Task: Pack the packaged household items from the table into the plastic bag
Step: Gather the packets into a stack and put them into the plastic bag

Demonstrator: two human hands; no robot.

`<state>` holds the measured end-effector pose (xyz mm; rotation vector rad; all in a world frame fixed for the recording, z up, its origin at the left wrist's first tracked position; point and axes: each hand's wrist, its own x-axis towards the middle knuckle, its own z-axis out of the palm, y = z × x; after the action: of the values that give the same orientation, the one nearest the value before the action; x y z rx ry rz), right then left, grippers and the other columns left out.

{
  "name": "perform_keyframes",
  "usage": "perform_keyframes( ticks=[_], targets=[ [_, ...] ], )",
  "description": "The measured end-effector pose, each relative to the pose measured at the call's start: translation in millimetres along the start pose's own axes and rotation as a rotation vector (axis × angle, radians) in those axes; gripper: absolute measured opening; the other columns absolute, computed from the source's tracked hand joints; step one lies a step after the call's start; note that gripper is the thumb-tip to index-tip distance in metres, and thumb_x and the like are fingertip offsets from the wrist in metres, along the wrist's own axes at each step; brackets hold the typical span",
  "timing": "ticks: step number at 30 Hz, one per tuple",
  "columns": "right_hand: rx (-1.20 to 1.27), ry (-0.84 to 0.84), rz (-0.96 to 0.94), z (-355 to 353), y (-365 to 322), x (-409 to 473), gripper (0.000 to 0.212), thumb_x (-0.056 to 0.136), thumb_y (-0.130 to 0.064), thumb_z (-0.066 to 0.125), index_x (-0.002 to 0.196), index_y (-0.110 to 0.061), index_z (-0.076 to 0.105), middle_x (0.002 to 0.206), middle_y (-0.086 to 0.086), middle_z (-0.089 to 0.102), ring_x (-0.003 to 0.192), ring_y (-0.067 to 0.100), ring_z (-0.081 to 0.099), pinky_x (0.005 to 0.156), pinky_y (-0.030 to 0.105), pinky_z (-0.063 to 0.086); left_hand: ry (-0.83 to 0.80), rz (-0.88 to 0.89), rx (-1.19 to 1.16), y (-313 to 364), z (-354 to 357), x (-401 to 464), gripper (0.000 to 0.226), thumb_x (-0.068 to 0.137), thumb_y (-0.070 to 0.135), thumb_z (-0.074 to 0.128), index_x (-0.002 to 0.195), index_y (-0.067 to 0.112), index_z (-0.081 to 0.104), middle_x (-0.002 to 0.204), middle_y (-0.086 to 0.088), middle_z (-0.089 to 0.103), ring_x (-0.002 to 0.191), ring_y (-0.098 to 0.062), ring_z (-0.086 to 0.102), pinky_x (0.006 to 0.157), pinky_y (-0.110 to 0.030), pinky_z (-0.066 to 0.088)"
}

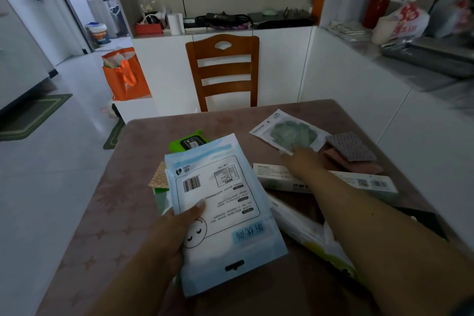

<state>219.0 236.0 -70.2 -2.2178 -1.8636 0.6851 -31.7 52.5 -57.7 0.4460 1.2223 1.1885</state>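
Note:
My left hand (pixel 177 228) holds a light blue flat packet (pixel 223 210) with a barcode and printed text, lifted over the near middle of the table (pixel 123 202). My right hand (pixel 300 159) reaches across to a white packet with a green picture (pixel 289 133) at the far right and touches its near edge; whether it grips the packet is unclear. A long white box (pixel 364 182) lies under my right forearm. A white and green plastic package (pixel 315 238) lies at the near right. A green packet (pixel 189 142) and a few small packs (pixel 160 182) sit behind the blue packet.
Grey and pink scouring pads (pixel 351 149) lie at the table's far right. A wooden chair (pixel 225 72) stands at the far edge. An orange bag (pixel 125 74) sits on the floor to the left. A counter with a plastic bag (pixel 402 20) runs along the right.

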Motion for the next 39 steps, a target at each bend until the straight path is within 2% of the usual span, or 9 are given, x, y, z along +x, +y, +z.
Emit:
perform_keyframes(
  ticks=[4,9,18,23,25,28,32,36,39],
  targets=[
    [-0.04,0.012,0.08,-11,7,31,0.041,0.094,-0.029,0.045,0.125,-0.004,0.052,0.129,0.019,0.054,0.116,0.035,0.053,0.096,0.041,0.044,-0.015,-0.005,-0.02,-4,0,5,0.045,0.071,0.011,0.07,0.115,0.004,0.064,0.103,-0.026,0.072,0.088,-0.044,0.071,0.063,-0.051,0.059],
    [-0.331,-0.155,0.161,-12,5,56,0.05,0.095,-0.03,0.051,0.138,-0.005,0.043,0.141,0.011,0.048,0.127,0.026,0.047,0.101,0.031,0.04,-0.016,-0.02,-0.022,-9,2,10,0.045,0.071,0.01,0.07,0.115,0.002,0.063,0.102,-0.028,0.072,0.087,-0.045,0.071,0.061,-0.05,0.059],
    [-0.188,-0.032,0.16,-12,5,60,0.048,0.102,-0.021,0.029,0.144,0.002,0.028,0.153,0.017,0.03,0.139,0.029,0.029,0.113,0.03,0.019,0.013,-0.061,-0.002,-11,1,10,0.047,0.07,0.012,0.071,0.116,0.004,0.063,0.103,-0.026,0.072,0.09,-0.044,0.07,0.064,-0.054,0.059],
    [0.116,0.339,-0.248,-25,-20,20,0.018,0.092,-0.017,0.051,0.1,-0.013,0.067,0.107,0.012,0.067,0.091,0.027,0.062,0.078,0.034,0.049,0.1,-0.075,0.019,-12,1,8,0.043,0.076,0.015,0.07,0.117,0.003,0.063,0.103,-0.026,0.072,0.092,-0.043,0.07,0.064,-0.05,0.06],
    [0.213,0.297,-0.431,-34,-37,-17,0.011,0.091,-0.022,0.05,0.087,-0.03,0.056,0.099,-0.002,0.062,0.083,0.015,0.059,0.072,0.033,0.051,0.125,-0.071,0.013,-12,1,7,0.041,0.081,0.018,0.068,0.119,0.004,0.063,0.105,-0.025,0.072,0.094,-0.041,0.069,0.066,-0.05,0.061],
    [0.14,0.16,-0.649,-25,-63,-89,0.011,0.092,-0.023,0.047,0.084,-0.029,0.048,0.079,-0.005,0.06,0.067,0.011,0.058,0.057,0.028,0.051,0.153,-0.053,-0.039,-12,1,8,0.044,0.087,0.038,0.06,0.121,0.01,0.063,0.108,-0.021,0.072,0.097,-0.039,0.069,0.069,-0.05,0.06],
    [-0.104,0.036,-0.872,18,-81,-177,0.005,0.093,-0.016,0.041,0.093,-0.02,0.044,0.062,-0.008,0.048,0.049,0.005,0.046,0.042,0.016,0.026,0.067,-0.06,-0.226,-4,-3,5,0.071,0.088,0.067,0.034,0.107,0.011,0.074,0.102,-0.019,0.075,0.09,-0.034,0.072,0.066,-0.044,0.059],
    [0.014,-0.333,-0.843,31,-82,-208,0.013,0.091,-0.037,0.05,0.092,-0.024,0.047,0.073,-0.005,0.055,0.064,0.006,0.053,0.051,0.019,0.028,0.159,-0.061,0.09,-3,-4,-10,0.025,0.092,0.017,0.056,0.077,-0.002,0.067,0.071,-0.018,0.07,0.057,-0.027,0.066,0.053,-0.031,0.054],
    [0.319,-0.072,-0.583,2,-78,-185,0.03,0.079,-0.056,0.059,0.096,-0.031,0.053,0.088,-0.009,0.06,0.078,0.006,0.057,0.061,0.025,0.038,0.122,-0.043,0.116,7,-4,-29,0.016,0.089,0.001,0.057,0.104,-0.003,0.064,0.09,-0.02,0.071,0.078,-0.033,0.068,0.064,-0.038,0.057]
  ],
)
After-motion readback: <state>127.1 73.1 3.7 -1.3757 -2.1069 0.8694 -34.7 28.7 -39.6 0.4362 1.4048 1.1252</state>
